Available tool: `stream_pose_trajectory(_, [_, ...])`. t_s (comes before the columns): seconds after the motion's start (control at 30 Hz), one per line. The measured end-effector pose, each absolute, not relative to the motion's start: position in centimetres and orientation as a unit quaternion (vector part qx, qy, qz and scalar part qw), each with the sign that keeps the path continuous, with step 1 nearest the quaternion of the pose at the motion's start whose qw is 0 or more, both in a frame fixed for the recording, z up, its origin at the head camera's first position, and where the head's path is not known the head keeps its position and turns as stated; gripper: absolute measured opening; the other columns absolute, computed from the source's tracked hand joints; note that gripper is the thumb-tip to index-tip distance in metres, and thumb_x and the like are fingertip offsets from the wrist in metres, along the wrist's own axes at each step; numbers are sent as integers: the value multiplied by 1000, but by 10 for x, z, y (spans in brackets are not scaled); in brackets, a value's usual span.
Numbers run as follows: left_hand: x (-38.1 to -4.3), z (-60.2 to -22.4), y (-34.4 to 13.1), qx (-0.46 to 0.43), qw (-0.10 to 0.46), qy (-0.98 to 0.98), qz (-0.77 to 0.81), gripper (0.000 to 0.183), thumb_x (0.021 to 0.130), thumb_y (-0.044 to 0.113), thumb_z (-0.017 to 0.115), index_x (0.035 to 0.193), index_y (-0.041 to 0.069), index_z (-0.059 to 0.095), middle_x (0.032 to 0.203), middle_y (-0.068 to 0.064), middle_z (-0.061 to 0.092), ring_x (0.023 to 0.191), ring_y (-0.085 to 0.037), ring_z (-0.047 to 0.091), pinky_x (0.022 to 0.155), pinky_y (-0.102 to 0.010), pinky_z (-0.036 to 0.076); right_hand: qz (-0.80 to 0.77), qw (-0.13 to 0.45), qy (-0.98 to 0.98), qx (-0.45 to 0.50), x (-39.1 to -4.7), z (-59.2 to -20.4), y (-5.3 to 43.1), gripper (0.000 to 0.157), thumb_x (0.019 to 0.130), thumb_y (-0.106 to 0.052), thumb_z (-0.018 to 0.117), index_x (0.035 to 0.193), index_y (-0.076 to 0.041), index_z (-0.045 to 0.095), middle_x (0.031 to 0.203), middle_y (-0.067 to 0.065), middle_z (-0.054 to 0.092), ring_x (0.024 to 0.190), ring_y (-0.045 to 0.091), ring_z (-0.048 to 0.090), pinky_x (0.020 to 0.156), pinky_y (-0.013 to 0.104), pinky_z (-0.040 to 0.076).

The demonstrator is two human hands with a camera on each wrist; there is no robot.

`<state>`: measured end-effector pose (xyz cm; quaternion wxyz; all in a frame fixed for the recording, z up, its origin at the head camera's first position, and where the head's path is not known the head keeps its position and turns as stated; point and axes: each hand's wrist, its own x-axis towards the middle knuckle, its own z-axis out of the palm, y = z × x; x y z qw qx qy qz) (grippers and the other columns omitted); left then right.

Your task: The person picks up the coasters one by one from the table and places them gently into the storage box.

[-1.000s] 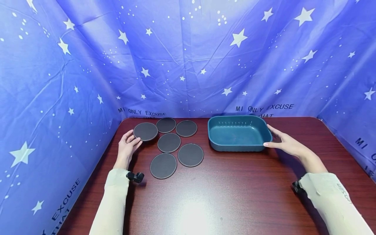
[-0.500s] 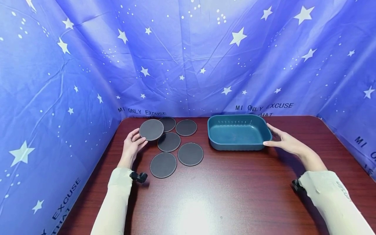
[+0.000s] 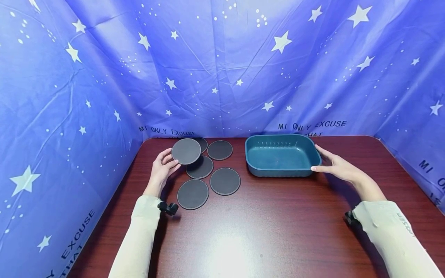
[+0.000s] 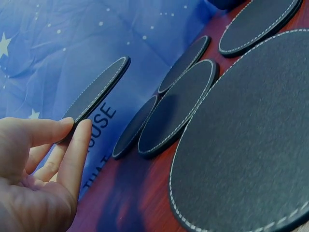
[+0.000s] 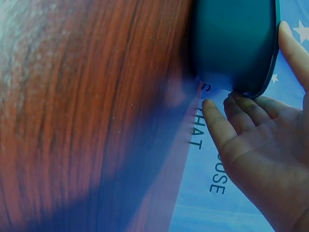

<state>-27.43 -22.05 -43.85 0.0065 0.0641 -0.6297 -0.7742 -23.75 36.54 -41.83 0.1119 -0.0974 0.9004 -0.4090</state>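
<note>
My left hand pinches a round black coaster at its edge between thumb and fingers. This coaster is lifted and tilted, and partly covers two coasters behind it in the head view. Pale stitching along its rim shows in the left wrist view, where it hangs clear of the others. My right hand holds the right end of a dark teal rectangular basin, thumb at the near corner and fingers at the end wall. In the right wrist view some fingertips are hidden beside the basin wall.
Several more black coasters lie flat on the dark red wood table, among them a near one and one to its right. A blue star-printed curtain stands behind the table and along both sides.
My left hand has carried the pinched coaster to the right and slightly up, over the far left coasters. The right hand and the basin keep their places.
</note>
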Motion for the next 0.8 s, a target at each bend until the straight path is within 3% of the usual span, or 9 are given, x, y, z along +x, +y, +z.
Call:
stream_pose_trajectory(0.33, [-275, -438, -208, 54, -3, -630, -775, 68, 92, -17, 53, 153, 5, 32, 103, 8, 60, 75, -2, 66, 80, -26, 62, -408, 109, 901, -99, -239, -419, 364, 98, 92, -25, 71, 161, -11, 3, 164, 29, 7, 150, 53, 4, 112, 78, 12])
stream_pose_trajectory(0.5, [-275, -440, -201, 55, -7, -632, -773, 69, 92, -17, 53, 153, 5, 32, 104, 8, 60, 77, -2, 66, 81, -26, 62, -416, 115, 896, -104, -239, -419, 364, 97, 93, -23, 69, 161, -10, 1, 165, 27, 8, 148, 53, 13, 115, 70, 19])
stream_pose_trajectory(0.57, [-275, -440, -199, 56, -9, -632, -773, 69, 92, -17, 54, 153, 5, 32, 103, 8, 60, 79, -2, 67, 81, -26, 62, -421, 119, 893, -106, -238, -419, 364, 96, 94, -24, 69, 161, -10, 1, 165, 26, 8, 147, 53, 18, 122, 45, 30])
stream_pose_trajectory(0.67, [-275, -440, -195, 52, -12, -631, -774, 69, 91, -17, 54, 153, 5, 33, 103, 8, 61, 79, -3, 67, 82, -27, 61, -429, 120, 888, -112, -237, -418, 365, 95, 95, -24, 68, 161, -10, 1, 165, 26, 8, 147, 52, 18, 106, 5, 34])
stream_pose_trajectory(0.73, [-275, -440, -193, 48, -14, -631, -774, 68, 91, -18, 54, 152, 5, 34, 104, 8, 61, 79, -3, 67, 81, -26, 62, -433, 119, 886, -113, -237, -419, 365, 95, 95, -25, 68, 161, -10, 1, 166, 25, 8, 147, 52, 16, 88, -7, 28])
stream_pose_trajectory(0.8, [-275, -440, -190, 44, -16, -628, -777, 68, 91, -18, 53, 152, 4, 33, 103, 8, 61, 78, -3, 66, 80, -26, 62, -430, 119, 888, -112, -237, -419, 366, 95, 95, -26, 68, 161, -11, 1, 166, 25, 7, 147, 52, 16, 94, -5, 29])
